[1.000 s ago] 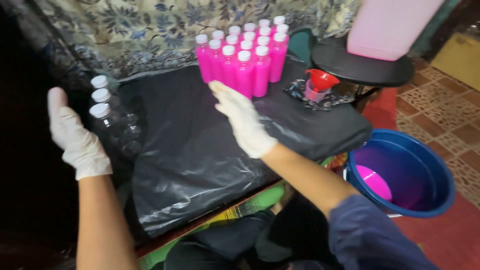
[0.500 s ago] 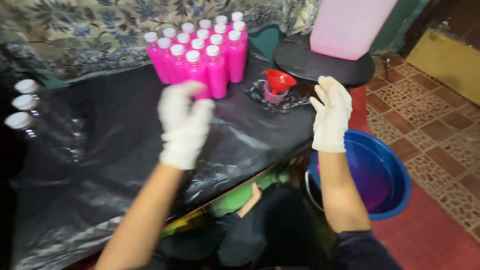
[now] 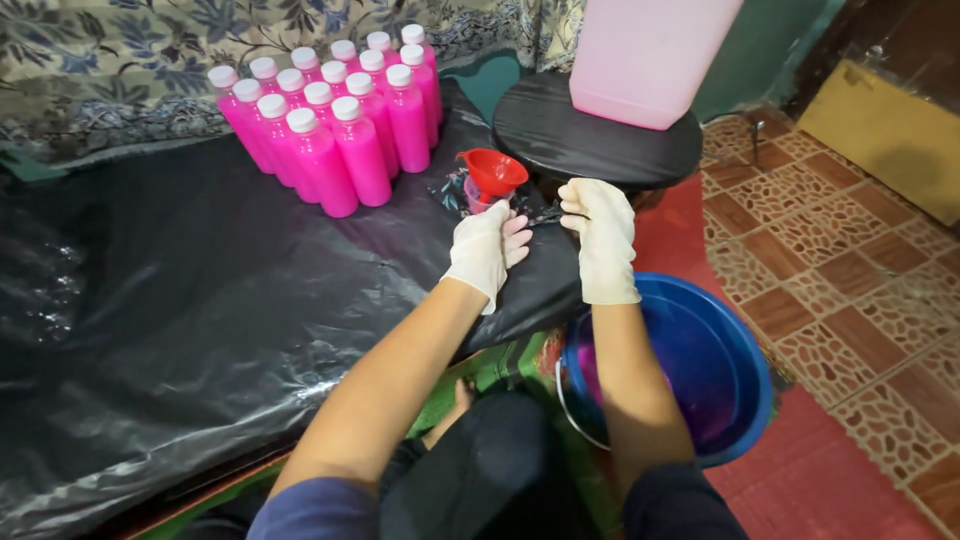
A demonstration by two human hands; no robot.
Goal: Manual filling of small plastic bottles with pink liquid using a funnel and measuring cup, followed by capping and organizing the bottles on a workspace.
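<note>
Just past the left hand, at the near right corner of the black-covered table, a red funnel sits upright in a small pink bottle; its long axis is vertical, straight ahead of the fingertips. Left fingers curl loosely, holding nothing. The right hand, farther right, pinches something thin and dark; I cannot tell what
</note>
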